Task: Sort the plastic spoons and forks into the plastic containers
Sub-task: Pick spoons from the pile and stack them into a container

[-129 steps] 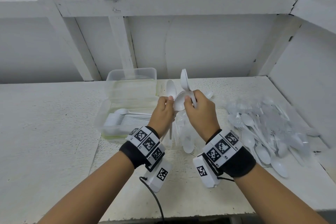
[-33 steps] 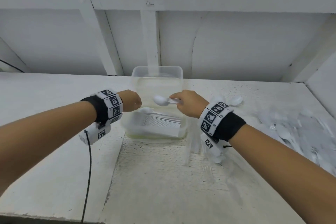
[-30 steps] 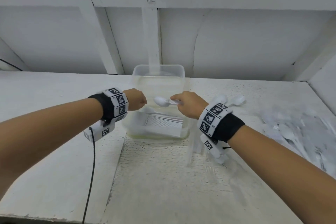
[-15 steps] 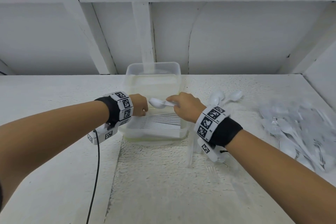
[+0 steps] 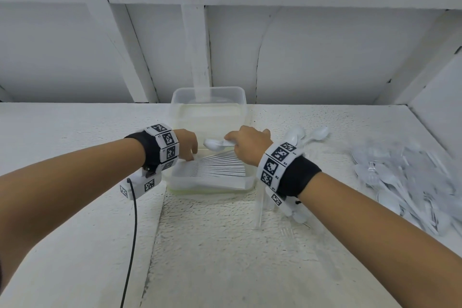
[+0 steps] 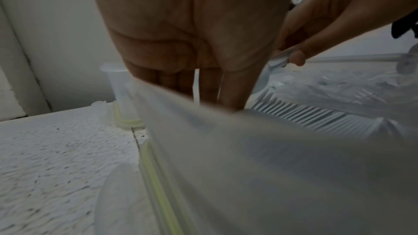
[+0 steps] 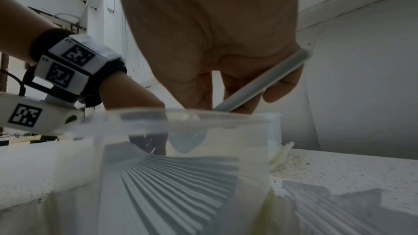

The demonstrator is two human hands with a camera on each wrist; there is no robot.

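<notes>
pinching the light, slippery spoons (image 5: 217,144) by their stiff handles, the right hand (image 5: 247,147) grips them above the container (image 5: 175,182); the left hand (image 5: 188,143) rests straight fingers inside.

Open tabletop (image 5: 212,257) nearside; cutlery pile (image 5: 412,182) crowding the right, two containers (image 5: 208,97) ahead.

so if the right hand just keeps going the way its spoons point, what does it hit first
Most likely the left hand. The right hand holds a bunch of spoons bowl-first toward the left, above the fanned spoons in the near container. The left hand's fingers reach down into the container right in that line, though depth is unclear.
</notes>
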